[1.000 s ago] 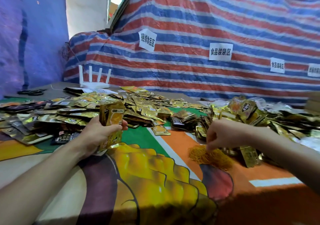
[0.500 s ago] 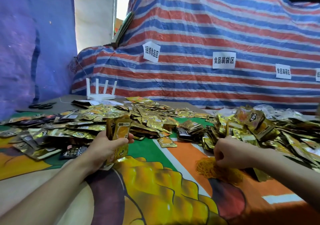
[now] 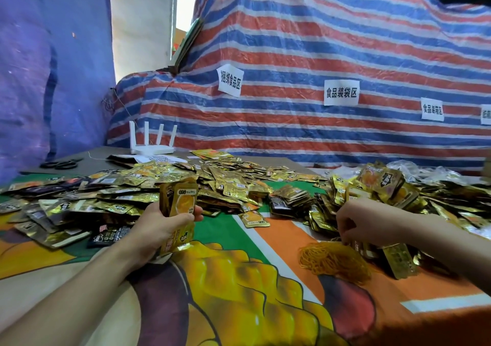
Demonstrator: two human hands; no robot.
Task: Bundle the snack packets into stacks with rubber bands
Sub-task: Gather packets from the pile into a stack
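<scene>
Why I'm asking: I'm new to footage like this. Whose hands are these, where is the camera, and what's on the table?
No machine here: a person works bare-handed, filmed by one wide-angle camera worn on the head, looking forward and down. The left hand grips an upright stack of gold snack packets. The right hand has its fingers at a pile of yellow rubber bands; whether they pinch one is unclear. Loose packets cover the printed tablecloth. Farther back lie scissors and a white router.
</scene>
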